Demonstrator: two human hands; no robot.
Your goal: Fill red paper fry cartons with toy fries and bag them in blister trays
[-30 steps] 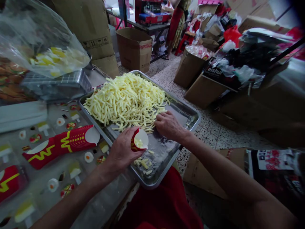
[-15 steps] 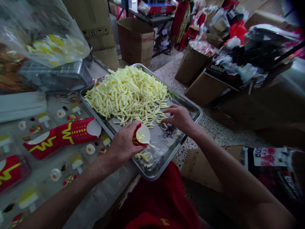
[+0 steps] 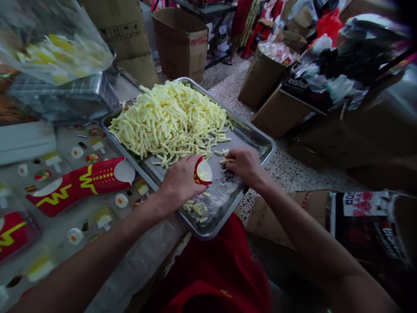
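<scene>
My left hand (image 3: pixel 176 180) is wrapped round a small red fry carton (image 3: pixel 204 170) with a pale inside, its mouth tilted towards me over the metal tray (image 3: pixel 243 130). To its right, my right hand (image 3: pixel 246 167) is closed, fingertips down near the tray surface, on a few pale yellow fry-shaped sticks (image 3: pixel 227 160) whose ends poke out to the left. A big heap of the same fries (image 3: pixel 166 115) fills the far left of the tray. Short broken bits (image 3: pixel 197 208) lie in the near corner, below the carton.
Left of the tray, flattened red cartons with yellow zigzags (image 3: pixel 100 176) lie on a patterned table cover (image 3: pixel 68 217). A plastic bag of yellow-and-white pieces (image 3: pixel 58 52) rests on a clear-wrapped box (image 3: pixel 65 98). Cardboard boxes (image 3: pixel 179 43) stand on the speckled floor; another person's foot shows beyond.
My right hand has lowered and its fingers have closed on fries. My left hand and the carton have shifted slightly right and up; the view has also moved a little.
</scene>
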